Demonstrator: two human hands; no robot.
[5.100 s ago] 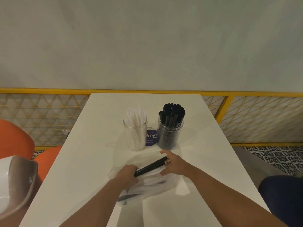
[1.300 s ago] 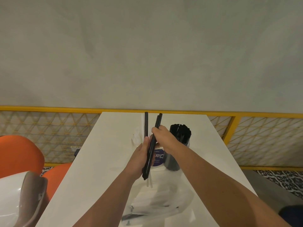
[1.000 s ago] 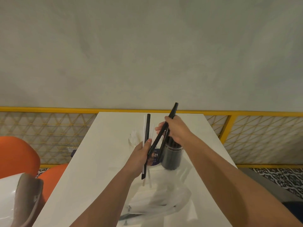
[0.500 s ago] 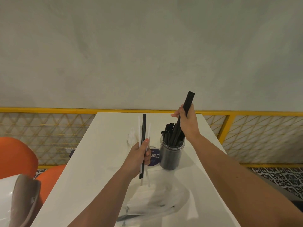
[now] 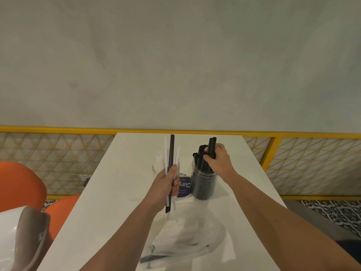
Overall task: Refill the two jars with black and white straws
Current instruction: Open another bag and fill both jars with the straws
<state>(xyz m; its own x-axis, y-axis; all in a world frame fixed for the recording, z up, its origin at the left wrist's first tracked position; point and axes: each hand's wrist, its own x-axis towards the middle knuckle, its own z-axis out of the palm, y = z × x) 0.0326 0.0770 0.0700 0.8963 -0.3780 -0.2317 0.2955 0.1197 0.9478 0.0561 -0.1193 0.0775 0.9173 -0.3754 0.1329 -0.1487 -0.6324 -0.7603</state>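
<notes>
My left hand (image 5: 166, 186) grips an upright bunch of straws: one black straw (image 5: 171, 151) and a few thin white straws (image 5: 165, 151). Behind that hand stands the clear jar of white straws (image 5: 159, 163), mostly hidden. To its right is the jar of black straws (image 5: 204, 184). My right hand (image 5: 218, 160) is over this jar's mouth, holding black straws (image 5: 212, 146) whose lower ends are down among the others in the jar.
A clear plastic bag (image 5: 187, 239) with more straws lies on the white table (image 5: 109, 202) near me. A purple label (image 5: 184, 187) sits between the jars. Orange chairs (image 5: 21, 184) stand left, a yellow railing (image 5: 58, 130) runs behind.
My right hand took black straws from the left hand's bunch, carried them right and lowered them into the black-straw jar. My left hand kept its remaining straws upright.
</notes>
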